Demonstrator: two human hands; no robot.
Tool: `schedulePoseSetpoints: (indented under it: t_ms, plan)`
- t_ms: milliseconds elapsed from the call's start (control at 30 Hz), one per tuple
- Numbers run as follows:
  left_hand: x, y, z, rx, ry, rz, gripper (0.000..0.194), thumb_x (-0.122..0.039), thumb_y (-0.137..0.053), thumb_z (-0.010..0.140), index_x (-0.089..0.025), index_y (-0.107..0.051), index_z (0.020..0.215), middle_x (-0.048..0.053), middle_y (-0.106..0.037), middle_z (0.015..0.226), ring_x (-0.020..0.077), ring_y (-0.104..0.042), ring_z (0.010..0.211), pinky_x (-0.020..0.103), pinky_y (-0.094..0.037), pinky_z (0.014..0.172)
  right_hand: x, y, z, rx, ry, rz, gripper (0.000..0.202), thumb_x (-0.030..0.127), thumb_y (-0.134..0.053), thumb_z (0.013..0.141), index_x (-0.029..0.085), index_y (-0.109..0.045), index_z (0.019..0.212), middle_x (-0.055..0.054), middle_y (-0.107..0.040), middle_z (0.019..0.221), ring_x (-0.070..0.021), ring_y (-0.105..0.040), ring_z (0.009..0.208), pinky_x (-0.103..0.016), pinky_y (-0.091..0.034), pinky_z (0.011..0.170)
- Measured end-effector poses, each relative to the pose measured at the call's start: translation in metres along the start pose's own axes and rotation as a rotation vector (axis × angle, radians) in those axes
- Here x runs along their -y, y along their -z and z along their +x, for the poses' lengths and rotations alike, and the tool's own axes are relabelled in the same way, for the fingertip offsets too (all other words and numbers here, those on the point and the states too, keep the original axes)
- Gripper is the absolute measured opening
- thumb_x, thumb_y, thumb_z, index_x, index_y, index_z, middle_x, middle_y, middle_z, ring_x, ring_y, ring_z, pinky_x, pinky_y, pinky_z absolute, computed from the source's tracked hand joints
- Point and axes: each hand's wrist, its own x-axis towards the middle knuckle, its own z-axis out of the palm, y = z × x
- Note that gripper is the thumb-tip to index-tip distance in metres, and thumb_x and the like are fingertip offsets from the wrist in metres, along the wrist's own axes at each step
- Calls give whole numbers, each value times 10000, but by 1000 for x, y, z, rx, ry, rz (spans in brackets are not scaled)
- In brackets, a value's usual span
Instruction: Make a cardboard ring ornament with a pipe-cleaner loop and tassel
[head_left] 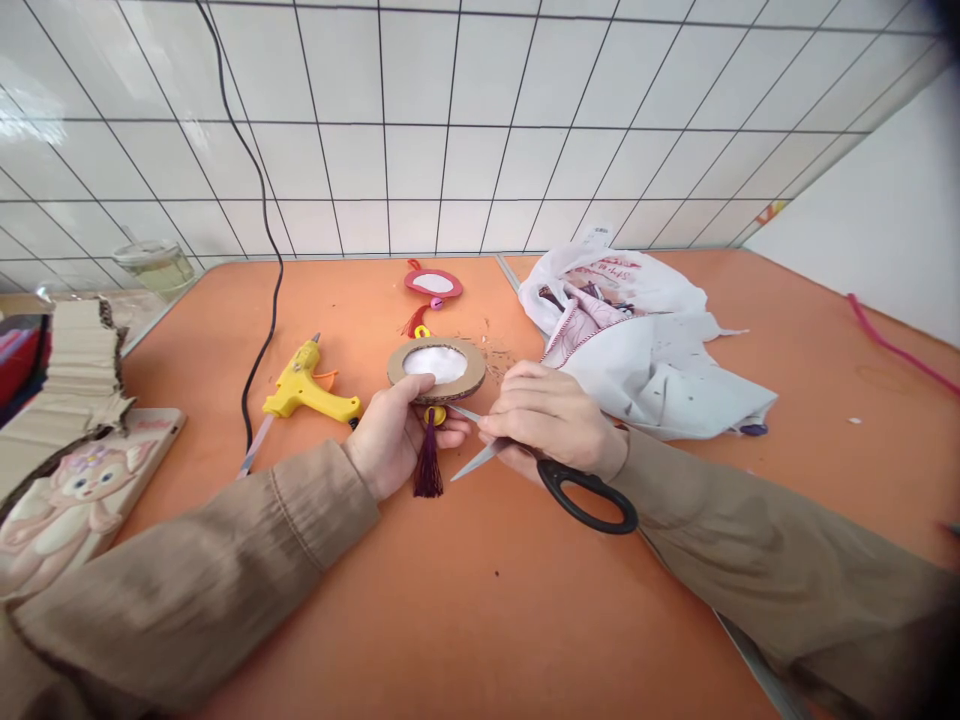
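My left hand (391, 432) grips a round cardboard ornament (472, 366) by its lower edge, thumb on top. White material fills the middle of its ring. A yellow loop sticks out at the top, and a dark purple tassel (428, 465) hangs from a yellow piece below. My right hand (551, 415) is closed around black-handled scissors (589, 497) near the pivot. The blades are spread and point left, one tip close to the ornament's lower edge by my left fingers. Whether that blade touches the cardboard, I cannot tell.
Left of the ornament lies a yellow glue gun (311, 388) beside a black cord (262, 330). Behind sits a red ornament (433, 284) with a tassel. A white plastic bag (660, 350) lies right. Torn cardboard (82, 360), a cartoon case (97, 480) and a lidded cup (156, 266) are left.
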Motion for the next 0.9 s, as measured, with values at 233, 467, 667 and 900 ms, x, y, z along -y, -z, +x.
schedulePoseSetpoints:
  t_ms: [233,467,667,900]
  plan:
    - [1,1,3,22,-3,-40,334,-195,-387,968,-25,-634,820,139,-654,604,147,-636,487,201,-557,494,0,1,-1,-3,-25,-13,147,76,-555,880,220,-524,874,32,-652,624,-106,-535,553,-278,-419,597]
    - [2,2,3,7,9,-36,374,-199,-401,968,-33,-645,739,127,-648,601,141,-634,487,194,-548,468,3,-3,-1,17,-4,-148,195,70,-557,870,200,-530,728,31,-598,580,-110,-497,539,-296,-398,585]
    - [1,0,-1,-1,18,-26,396,-189,-396,968,-34,-641,698,109,-631,566,122,-597,431,186,-520,432,7,-4,-2,-5,-20,-180,224,37,-535,832,199,-516,678,39,-581,567,-108,-478,538,-302,-370,577]
    - [0,0,0,-12,15,-23,404,-201,-385,976,-42,-638,704,109,-636,593,120,-595,444,193,-523,442,7,-5,-5,-35,-26,-147,194,32,-539,808,197,-524,706,35,-604,588,-110,-489,544,-302,-370,579]
